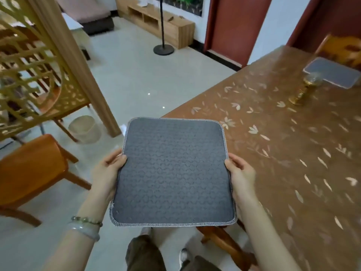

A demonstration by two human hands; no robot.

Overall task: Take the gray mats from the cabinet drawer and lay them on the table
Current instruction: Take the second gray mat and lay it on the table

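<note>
I see a matt gray cloth mat (173, 173) with an embossed wavy pattern and a paler stitched edge. The table (293, 153) wears a glossy brown leaf-printed cover. The chair (31, 169) looks like polished orange wood, the floor (136, 79) like shiny pale tile, and the stand (302, 94) like gleaming gold metal.

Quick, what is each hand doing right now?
Left hand: closed on the left edge of the gray mat.
Right hand: closed on the mat's right edge.
</note>
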